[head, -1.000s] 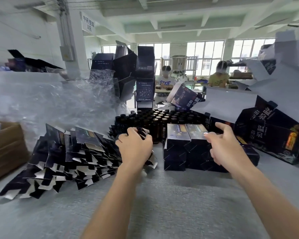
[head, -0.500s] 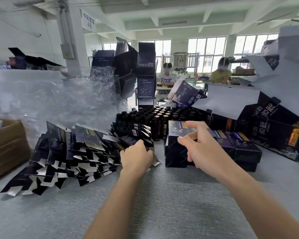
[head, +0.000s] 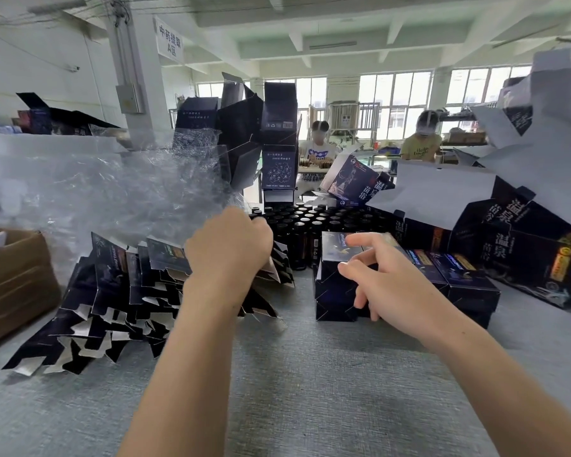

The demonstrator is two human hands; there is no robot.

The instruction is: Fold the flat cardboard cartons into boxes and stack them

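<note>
Where the flat cartons lie: the flat cartons [head: 112,301] form a dark, fanned heap leaning on the left half of the counter [head: 310,374]. Their pale notched flaps point toward the near edge.
Left hand: the left hand [head: 228,245] has its back to the camera at the right end of the heap. Its fingers curl over the top edges of the flat cartons there and grip them; the fingertips are hidden.
Right hand: the right hand [head: 393,285] is loose and unclenched, fingers spread, index finger pointing left, and it holds nothing. It hovers in front of the nearest folded box, and whether it touches cannot be told.
Folded boxes: the folded boxes [head: 455,278] are dark and stand in a row just right of the heap, side against side, running off to the right.
Bottles: the bottles [head: 317,219] are dark and capped, and stand upright in a block just beyond the heap and the row.
Counter: grey and woven-looking under both forearms.
Plastic wrap: the plastic wrap [head: 112,186] is clear and crumpled, piled behind the heap at far left.
Cardboard box: the cardboard box [head: 14,278] is brown and sits at the left edge, beside the heap.
Large cartons: the large cartons [head: 541,258] are dark and printed with white insides, tumbled at the right beyond the row.
Tall cartons: the tall cartons [head: 277,143] are opened and dark, and rise at far centre behind the bottles.
People: two people [head: 317,150] sit at a far table beneath the windows.
</note>
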